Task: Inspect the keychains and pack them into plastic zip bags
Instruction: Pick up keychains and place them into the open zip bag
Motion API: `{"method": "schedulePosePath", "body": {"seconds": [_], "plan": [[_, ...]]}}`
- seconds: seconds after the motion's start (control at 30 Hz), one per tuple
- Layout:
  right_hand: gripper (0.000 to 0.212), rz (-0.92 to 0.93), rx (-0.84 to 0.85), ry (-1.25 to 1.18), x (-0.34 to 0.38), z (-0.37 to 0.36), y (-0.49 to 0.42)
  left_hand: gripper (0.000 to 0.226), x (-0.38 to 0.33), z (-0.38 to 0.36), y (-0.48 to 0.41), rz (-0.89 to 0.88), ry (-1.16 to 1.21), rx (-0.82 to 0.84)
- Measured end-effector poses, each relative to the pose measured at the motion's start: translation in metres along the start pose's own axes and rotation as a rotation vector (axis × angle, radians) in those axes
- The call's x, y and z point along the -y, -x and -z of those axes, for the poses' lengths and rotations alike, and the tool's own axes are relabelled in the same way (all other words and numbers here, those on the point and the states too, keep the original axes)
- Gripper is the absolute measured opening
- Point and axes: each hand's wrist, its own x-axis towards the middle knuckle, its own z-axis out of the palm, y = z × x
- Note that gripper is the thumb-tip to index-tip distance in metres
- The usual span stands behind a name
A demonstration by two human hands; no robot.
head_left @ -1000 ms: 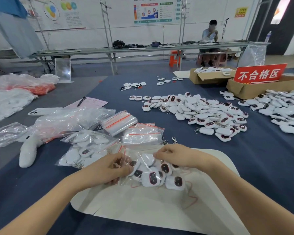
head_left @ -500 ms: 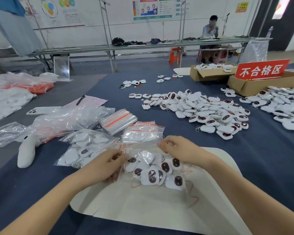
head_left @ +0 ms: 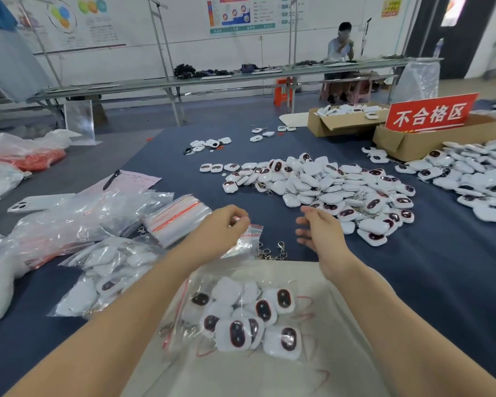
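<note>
Bag stack (head_left: 178, 216) left of bench (head_left: 413, 270) centre: thin slick film, limp. Left hand (head_left: 226, 227) pinches one empty bag (head_left: 248, 242) at its red zip edge, probably the firmest hold. Filled bag (head_left: 241, 319) lies at near edge. Right hand (head_left: 317, 229) open, holding nothing, just beside keychain pile (head_left: 327, 190). Hands apart. Keychains look light, hard, smooth: take by body or clasp.

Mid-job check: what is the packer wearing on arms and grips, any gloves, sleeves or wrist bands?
Nothing worn shows. The left grip and right grip are bare: no gloves, rings or tape. The left forearm and right forearm are bare to the frame's edge, with no sleeves, watch, wrist strap or markings in view.
</note>
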Motion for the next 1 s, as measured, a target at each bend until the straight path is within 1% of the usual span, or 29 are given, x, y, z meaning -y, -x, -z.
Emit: {"method": "schedulePosePath", "body": {"seconds": [0.03,0.13,0.23,0.37,0.5,0.57,0.63,0.7,0.73,0.8,0.87,0.93,1.0], "plan": [[0.021,-0.026,-0.028,-0.063,0.000,0.000,-0.006,0.017,-0.007,-0.010,-0.015,-0.001,-0.037,0.010],[0.018,-0.062,-0.096,-0.206,0.002,0.002,-0.024,0.037,-0.025,-0.038,-0.058,-0.063,-0.243,0.069],[0.021,-0.030,-0.125,-0.192,-0.003,0.004,-0.035,0.051,-0.039,-0.067,-0.091,-0.128,-0.411,0.133],[0.020,0.060,-0.112,-0.164,-0.015,0.007,-0.037,0.051,-0.047,-0.093,-0.123,-0.104,-0.577,0.111],[0.024,0.103,-0.079,-0.108,-0.019,0.008,-0.038,0.040,-0.048,-0.100,-0.136,-0.138,-0.649,0.053],[0.024,0.119,-0.052,-0.088,-0.018,0.008,-0.036,0.030,-0.045,-0.094,-0.133,-0.139,-0.563,0.008],[0.023,0.139,-0.033,-0.064,-0.017,0.008,-0.032,0.028,-0.040,-0.084,-0.126,-0.102,-0.317,-0.026],[0.022,0.180,-0.019,-0.038,-0.016,0.008,-0.027,0.030,-0.035,-0.070,-0.111,-0.045,-0.072,-0.022],[0.021,0.215,-0.014,-0.014,-0.016,0.007,-0.024,0.031,-0.032,-0.063,-0.101,-0.036,-0.014,-0.010],[0.016,0.300,0.006,0.090,-0.017,0.004,-0.018,0.029,-0.027,-0.052,-0.077,-0.069,0.026,0.025],[0.018,0.371,0.075,0.221,-0.018,0.000,-0.012,0.023,-0.024,-0.043,-0.053,-0.123,0.081,0.048],[0.017,0.417,0.181,0.274,-0.018,-0.006,-0.005,0.018,-0.021,-0.037,-0.035,-0.164,0.164,0.018],[0.016,0.430,0.224,0.248,-0.016,-0.011,0.002,0.013,-0.020,-0.034,-0.024,-0.157,0.280,-0.046]]}}
